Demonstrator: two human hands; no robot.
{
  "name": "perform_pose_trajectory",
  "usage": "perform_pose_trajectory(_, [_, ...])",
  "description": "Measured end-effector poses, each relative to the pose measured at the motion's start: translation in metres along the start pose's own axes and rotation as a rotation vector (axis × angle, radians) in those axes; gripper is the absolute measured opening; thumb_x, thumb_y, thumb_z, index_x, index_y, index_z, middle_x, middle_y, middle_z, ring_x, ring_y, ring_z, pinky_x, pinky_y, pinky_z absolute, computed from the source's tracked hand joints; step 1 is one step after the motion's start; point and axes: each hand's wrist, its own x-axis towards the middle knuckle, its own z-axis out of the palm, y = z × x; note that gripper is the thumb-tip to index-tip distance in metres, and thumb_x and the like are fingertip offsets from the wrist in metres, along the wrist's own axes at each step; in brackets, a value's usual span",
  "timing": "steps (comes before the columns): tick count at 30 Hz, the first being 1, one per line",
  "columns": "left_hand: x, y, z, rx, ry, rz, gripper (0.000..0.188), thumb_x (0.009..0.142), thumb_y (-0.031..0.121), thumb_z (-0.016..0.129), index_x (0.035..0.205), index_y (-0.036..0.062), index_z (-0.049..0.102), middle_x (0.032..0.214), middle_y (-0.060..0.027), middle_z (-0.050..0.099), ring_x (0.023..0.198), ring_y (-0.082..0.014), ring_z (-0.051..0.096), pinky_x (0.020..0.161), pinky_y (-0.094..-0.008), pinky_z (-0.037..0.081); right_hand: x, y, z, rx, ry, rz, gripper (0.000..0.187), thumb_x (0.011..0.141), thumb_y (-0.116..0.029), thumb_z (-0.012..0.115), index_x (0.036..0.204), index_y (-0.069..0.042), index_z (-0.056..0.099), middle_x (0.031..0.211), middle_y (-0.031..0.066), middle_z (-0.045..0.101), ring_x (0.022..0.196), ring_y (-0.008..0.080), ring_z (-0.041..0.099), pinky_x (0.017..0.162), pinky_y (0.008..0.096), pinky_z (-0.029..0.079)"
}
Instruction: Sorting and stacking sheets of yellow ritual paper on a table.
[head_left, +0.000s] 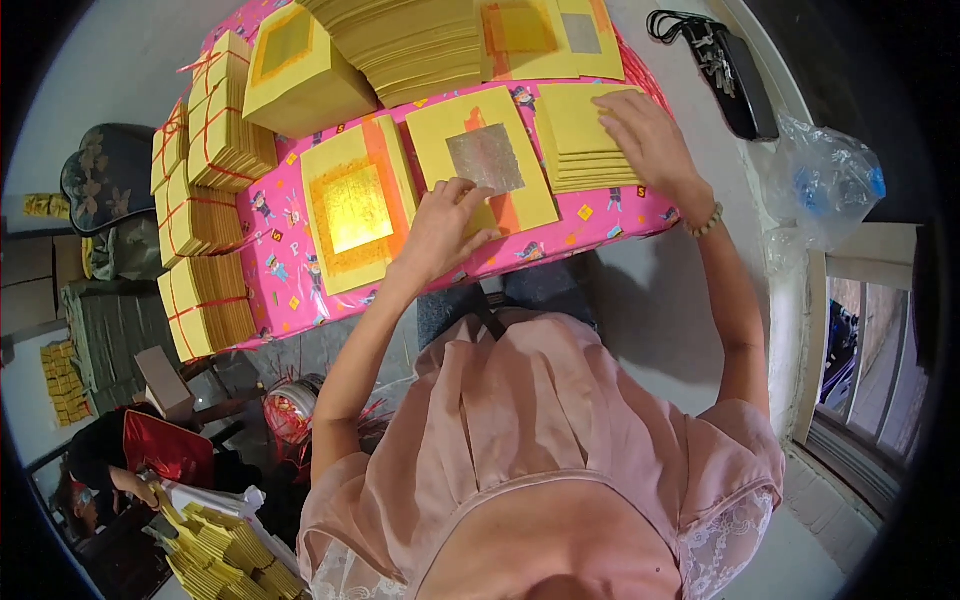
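Observation:
My left hand (447, 228) rests on the lower left part of a yellow paper sheet (525, 185) that bears an orange band and a silver foil square (485, 158). Its fingers are slightly bent, with the thumb apart from them. To its left lies a thick stack of yellow paper with a shiny gold foil square (360, 208) on top. My right hand (645, 140) lies with outstretched fingers over the right side of a pile of folded yellow papers (580, 130). Neither hand has anything gripped in it.
A pink patterned cloth (275, 300) covers the table. Bundles tied with red string (205, 220) line its left edge; tall paper stacks (410, 50) stand at the back. A black pouch (735, 85) and clear plastic bag (825, 185) lie right. Another person (120, 480) handles yellow papers lower left.

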Motion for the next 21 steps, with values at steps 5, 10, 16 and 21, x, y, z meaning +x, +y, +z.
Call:
perform_pose_trajectory(5, [-0.003,0.009,0.003,0.017,-0.030,-0.016,0.063,0.069,0.031,0.086,0.120,0.0058,0.059,0.109,-0.0143,0.057,0.102,-0.0333,0.054,0.089,-0.0440,0.047,-0.013,-0.060,0.032,0.106,-0.202,-0.326,0.022,0.087,-0.016,0.067,0.104,-0.003,0.063,0.100,0.0108,0.061,0.093,0.0297,0.062,0.081,0.0403,0.050])
perform_pose_trajectory(10, [-0.004,0.008,0.016,0.069,-0.004,-0.041,0.057,0.067,0.029,0.086,0.111,0.0057,0.057,0.104,-0.0132,0.056,0.101,-0.0317,0.055,0.087,-0.0413,0.048,-0.033,-0.080,0.072,-0.002,-0.274,-0.394,0.018,0.082,-0.020,0.070,0.090,-0.007,0.061,0.093,0.0087,0.059,0.090,0.0274,0.063,0.075,0.0411,0.052])
perform_pose_trajectory(16, [-0.009,0.009,0.017,0.112,0.001,-0.037,0.046,0.072,0.030,0.082,0.105,0.0057,0.059,0.100,-0.0118,0.057,0.096,-0.0298,0.059,0.080,-0.0402,0.052,-0.036,-0.070,0.080,-0.002,-0.243,-0.421,0.016,0.082,-0.019,0.069,0.086,-0.007,0.060,0.087,0.0076,0.059,0.085,0.0256,0.064,0.070,0.0388,0.052])
perform_pose_trajectory(21, [-0.010,0.007,0.009,0.078,-0.030,-0.050,0.035,0.078,0.030,0.078,0.100,0.0063,0.063,0.095,-0.0107,0.060,0.093,-0.0299,0.061,0.077,-0.0414,0.053,-0.033,-0.068,0.077,0.081,-0.252,-0.392,0.012,0.085,-0.015,0.068,0.089,-0.005,0.063,0.085,0.0084,0.061,0.079,0.0278,0.063,0.069,0.0395,0.051])
